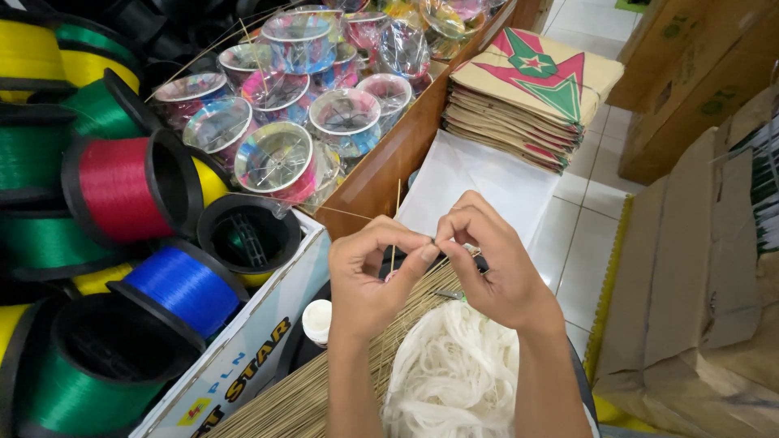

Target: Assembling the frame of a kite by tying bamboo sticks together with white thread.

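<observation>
Left hand [365, 280] and right hand [495, 259] are pinching shut on a thin bamboo stick [396, 219], likely tying thread; next needs steady fingertip tension.

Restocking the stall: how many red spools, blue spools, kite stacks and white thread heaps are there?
Red spools: 1
Blue spools: 1
Kite stacks: 1
White thread heaps: 1
Total: 4

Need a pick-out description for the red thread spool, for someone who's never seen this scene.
Start at the cardboard box of big thread spools on the left. The red thread spool lies on its side with black flanges, above the blue spool. It is the only red one among green, yellow and blue.
</observation>
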